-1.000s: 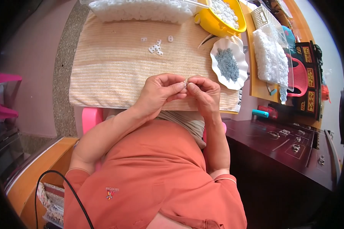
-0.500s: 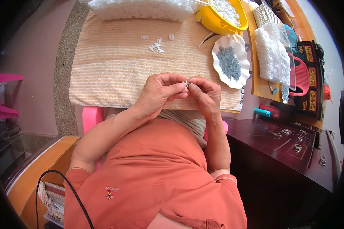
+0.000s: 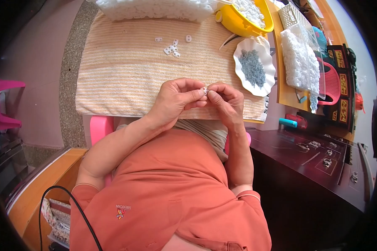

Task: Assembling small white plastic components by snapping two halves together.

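Observation:
Over the near edge of the striped towel (image 3: pixel 121 79), my two hands meet at the fingertips. My left hand (image 3: pixel 175 98) is closed in a pinch on a small white plastic piece (image 3: pixel 204 90) with holes in it. My right hand (image 3: pixel 228 102) pinches against the piece's right side; whatever lies between its thumb and finger is too small and covered to make out. Farther off on the towel lie several loose white two-hole pieces (image 3: pixel 170 50). To the right, a white scalloped dish (image 3: pixel 269 69) holds a heap of small thin grey metal parts (image 3: pixel 252 68).
A clear box of white pieces (image 3: pixel 155 11) stands at the far edge, beside a yellow bin (image 3: pixel 234 23) of white pieces. Tweezers (image 3: pixel 228 40) lie near the dish. Another clear box (image 3: pixel 297 58) sits to the right. A dark cabinet (image 3: pixel 289 146) stands at my right.
My hands stay joined at nearly the same spot, with a slight shift of the fingertips around the white piece. Everything on the towel stays where it was.

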{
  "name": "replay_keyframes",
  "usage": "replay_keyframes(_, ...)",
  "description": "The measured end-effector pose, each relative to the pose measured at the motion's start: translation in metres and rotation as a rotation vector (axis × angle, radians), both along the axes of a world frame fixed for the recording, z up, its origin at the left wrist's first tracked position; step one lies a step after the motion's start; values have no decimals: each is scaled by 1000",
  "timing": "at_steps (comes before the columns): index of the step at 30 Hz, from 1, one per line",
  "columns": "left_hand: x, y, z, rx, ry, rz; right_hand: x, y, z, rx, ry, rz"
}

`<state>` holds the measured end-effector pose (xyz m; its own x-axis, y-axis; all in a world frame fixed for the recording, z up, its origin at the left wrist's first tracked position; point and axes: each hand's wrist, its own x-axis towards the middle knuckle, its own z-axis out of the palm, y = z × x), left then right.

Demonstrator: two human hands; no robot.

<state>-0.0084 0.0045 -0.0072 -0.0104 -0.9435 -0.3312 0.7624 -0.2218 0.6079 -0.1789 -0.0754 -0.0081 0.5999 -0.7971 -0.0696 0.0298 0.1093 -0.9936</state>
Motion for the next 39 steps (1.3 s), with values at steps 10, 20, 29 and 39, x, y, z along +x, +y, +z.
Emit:
replay_keyframes(10, 0, 0, -1, 10, -15, -10, -3, -1, 5, -42, 49, 31)
replay_keyframes(20, -1, 0, 0, 24, -71, -29, -5, -2, 8, -181, 131, 71)
replay_keyframes(29, -2, 0, -1, 15, -95, -39, -2, 1, 15, -309, 171, 86)
replay_keyframes(39, -5, 3, -2, -4, -143, -23, -3, 0, 4, -414, 174, 72)
